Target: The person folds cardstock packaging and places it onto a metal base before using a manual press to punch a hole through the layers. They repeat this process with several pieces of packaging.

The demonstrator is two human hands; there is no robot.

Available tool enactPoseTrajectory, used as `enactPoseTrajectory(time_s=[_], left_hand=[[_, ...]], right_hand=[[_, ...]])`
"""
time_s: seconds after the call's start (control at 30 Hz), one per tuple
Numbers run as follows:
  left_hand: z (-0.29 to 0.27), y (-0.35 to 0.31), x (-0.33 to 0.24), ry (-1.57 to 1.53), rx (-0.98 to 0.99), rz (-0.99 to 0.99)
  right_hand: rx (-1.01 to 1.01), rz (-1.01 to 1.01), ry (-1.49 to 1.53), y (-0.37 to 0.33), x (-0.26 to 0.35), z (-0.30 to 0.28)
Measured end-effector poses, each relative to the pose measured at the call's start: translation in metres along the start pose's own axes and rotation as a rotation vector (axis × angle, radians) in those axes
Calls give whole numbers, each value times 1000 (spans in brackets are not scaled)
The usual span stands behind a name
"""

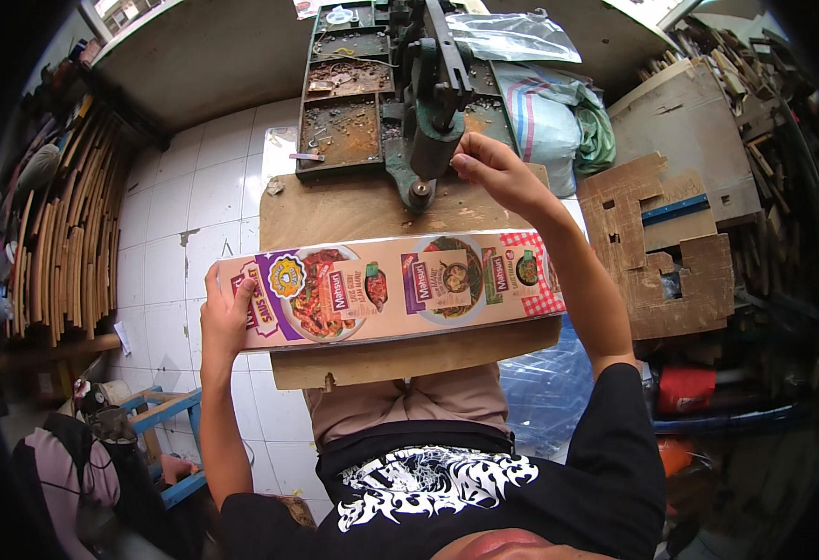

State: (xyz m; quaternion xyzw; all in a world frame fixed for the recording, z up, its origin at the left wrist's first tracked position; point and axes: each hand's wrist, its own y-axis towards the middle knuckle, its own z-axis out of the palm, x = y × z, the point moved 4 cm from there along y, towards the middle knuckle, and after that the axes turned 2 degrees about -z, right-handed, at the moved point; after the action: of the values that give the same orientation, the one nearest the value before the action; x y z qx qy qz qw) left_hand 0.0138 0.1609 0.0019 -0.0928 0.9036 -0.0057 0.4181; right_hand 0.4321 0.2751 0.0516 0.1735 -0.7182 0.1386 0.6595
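A long printed board (395,313), peach with pictures of food dishes and packets, lies across a wooden work board (372,369) in front of me. My left hand (225,313) grips its left end, thumb on top and fingers out of sight around the edge. Beyond it stands a dark green hand press (437,140), with a small brass-coloured die (420,189) at its base. Just right of the press's ram, my right hand (495,170) is closed in a pinch. Whatever its fingertips hold is too small to make out. My right forearm passes over the printed board's right end.
Left of the press is a compartmented metal tray (344,131) with small loose parts. Plastic wrapping and a woven sack (545,121) lie to its right. Cut wooden boards (661,252) lean at the right; stacked brown sheets (78,224) stand at the left, above a blue frame (181,420).
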Motion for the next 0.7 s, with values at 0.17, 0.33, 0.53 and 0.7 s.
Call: enactPoseTrajectory(time_s=[0.17, 0.33, 0.53, 0.7], left_hand=[[0, 0, 0, -23, 14, -26], [0, 0, 6, -68, 14, -31], [-2, -2, 1, 6, 21, -45], [-4, -3, 1, 34, 14, -36]], right_hand=[[-148, -353, -749, -3, 2, 26], [-189, -366, -867, -10, 7, 45], [-184, -264, -781, -9, 3, 39], [-232, -302, -780, -9, 0, 44]])
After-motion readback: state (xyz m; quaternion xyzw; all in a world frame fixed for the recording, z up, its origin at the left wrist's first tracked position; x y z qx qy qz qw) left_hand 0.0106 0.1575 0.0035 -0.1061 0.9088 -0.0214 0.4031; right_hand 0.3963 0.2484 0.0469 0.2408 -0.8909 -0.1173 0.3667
